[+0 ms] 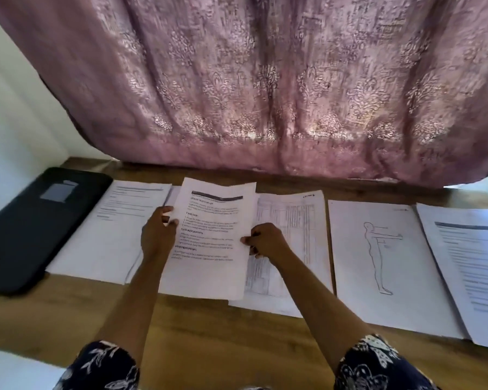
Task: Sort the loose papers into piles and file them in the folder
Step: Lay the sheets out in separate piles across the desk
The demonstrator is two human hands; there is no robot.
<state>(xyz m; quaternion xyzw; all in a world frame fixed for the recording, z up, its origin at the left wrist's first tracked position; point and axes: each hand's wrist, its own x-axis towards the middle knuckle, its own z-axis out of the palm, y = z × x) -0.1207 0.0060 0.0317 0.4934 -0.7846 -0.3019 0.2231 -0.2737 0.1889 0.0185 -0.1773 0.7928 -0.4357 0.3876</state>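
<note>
On my feed, at the far left of the frame, the black folder (31, 229) lies closed on the wooden table (237, 347), its lower left corner running out of shot; a grey patch on its cover is too blurred to read. Just to its right sits a pile of printed papers (110, 229), touching or overlapping the folder's edge, I cannot tell which. In the centre the left hand (157, 235) grips the left edge of a printed sheet (209, 240), fingers curled round the paper with the tips showing on its face. The right hand (265, 240) pinches the same sheet's right edge, thumb on the front and the other fingers hidden behind. The sheet (possibly several pages together, the edges are too soft to count) is held tilted above the table and covers part of whatever lies beneath. I can read bold headings but not the body text. Half hidden under it and under the right hand is a sheet of gridded tables (290, 235). Right of that, apart by a narrow strip of wood, lies a page with an outline drawing of a standing figure (383, 263). At the right edge a further pile of text pages (468, 263) overlaps that page's border and is cut off by the frame. A mauve patterned curtain (265, 80) fills the upper frame.
</note>
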